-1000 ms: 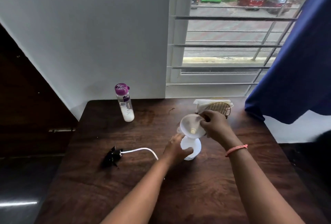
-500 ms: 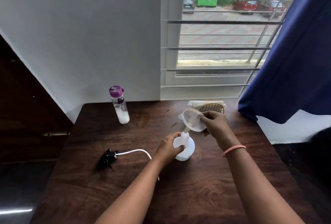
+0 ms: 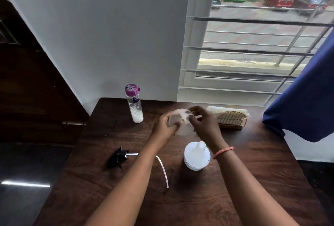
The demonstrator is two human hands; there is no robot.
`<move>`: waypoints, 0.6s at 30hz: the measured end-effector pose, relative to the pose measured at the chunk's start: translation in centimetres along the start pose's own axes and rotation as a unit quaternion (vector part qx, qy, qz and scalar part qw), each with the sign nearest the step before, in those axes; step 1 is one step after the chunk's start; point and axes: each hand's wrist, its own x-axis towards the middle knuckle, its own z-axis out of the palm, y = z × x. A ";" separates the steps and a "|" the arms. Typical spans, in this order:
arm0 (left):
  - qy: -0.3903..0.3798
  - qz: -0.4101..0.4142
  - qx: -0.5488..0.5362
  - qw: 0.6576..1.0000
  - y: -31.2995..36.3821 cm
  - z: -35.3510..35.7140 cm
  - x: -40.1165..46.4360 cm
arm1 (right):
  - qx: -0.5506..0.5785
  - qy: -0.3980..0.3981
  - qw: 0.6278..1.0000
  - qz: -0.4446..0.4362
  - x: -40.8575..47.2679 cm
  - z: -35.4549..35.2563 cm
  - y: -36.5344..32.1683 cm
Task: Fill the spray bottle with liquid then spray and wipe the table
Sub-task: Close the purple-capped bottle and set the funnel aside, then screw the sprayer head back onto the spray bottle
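1. left hand (image 3: pixel 167 126) and right hand (image 3: pixel 204 124) are meeting over the far middle of the table (image 3: pixel 253 180), both gripping one white funnel (image 3: pixel 181 121) between them.
2. left fingers are curling around the funnel's left rim; right fingers are pinching its right side. the funnel is being held tilted in the air, clear of the table top. which way its spout is pointing cannot be told through the blur.
3. a pink band (image 3: pixel 223 152) is sitting on the right wrist.
4. spray bottle (image 3: pixel 197 155) is standing upright on the table just below the right wrist, nearer the viewer than the funnel. its neck is showing open, with no head on it, and neither hand is touching it.
5. the black spray head (image 3: pixel 117 157) is lying on its side to the left, well apart from the bottle, its white tube (image 3: pixel 163 170) curving out past the left forearm.
6. a clear flask (image 3: pixel 134 103) with a purple cap is standing at the far left edge, white liquid sitting low inside.
7. a wire basket (image 3: pixel 232 120) is resting at the far right, holding pale folded cloths (image 3: pixel 226 110).
8. a blue curtain (image 3: pixel 307 103) is hanging at the right, beside the barred window (image 3: pixel 253 48).
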 end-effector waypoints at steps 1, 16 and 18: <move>0.022 0.006 0.038 0.999 -0.9 -0.5 0.6 | 0.000 -0.022 1.000 -0.009 0.1 0.5 0.0; 0.141 -0.140 0.150 0.969 -9.9 -4.8 1.9 | -0.114 -0.101 0.984 -0.098 -4.1 6.4 1.1; 0.144 -0.138 0.160 0.967 -9.6 -5.1 1.2 | -0.125 -0.133 0.980 -0.074 -5.0 7.3 1.6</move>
